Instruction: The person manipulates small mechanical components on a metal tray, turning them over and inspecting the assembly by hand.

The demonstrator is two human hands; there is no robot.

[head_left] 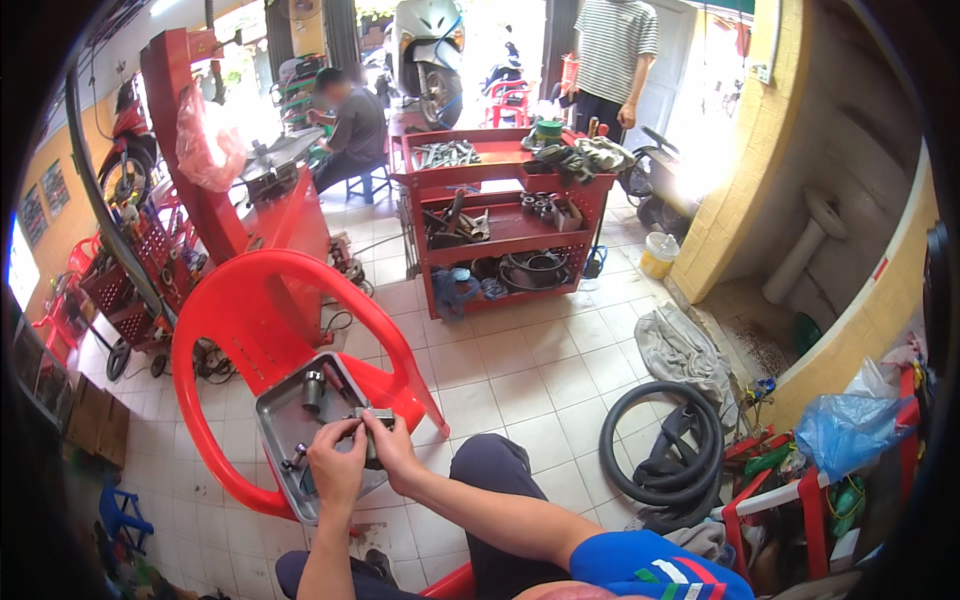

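1 small metal part (384, 413), pinched in the fingers of left hand (337, 462) and right hand (394, 450), above metal tray (277, 414); handling seemingly unfinished; 1 cylindrical part (313, 390) in tray, apparently awaiting attention

Glossy plastic chair (238, 335); smooth metal tray (281, 408); dull metal workpiece (377, 412); matt rubber tube (613, 446)

We saw a red tool cart (505, 238), pale floor tiles (510, 385) around it, daylight flooding the doorway (510, 28) behind it, a yellow wall (735, 190) right of it, a pedestal sink (800, 245) farther right.
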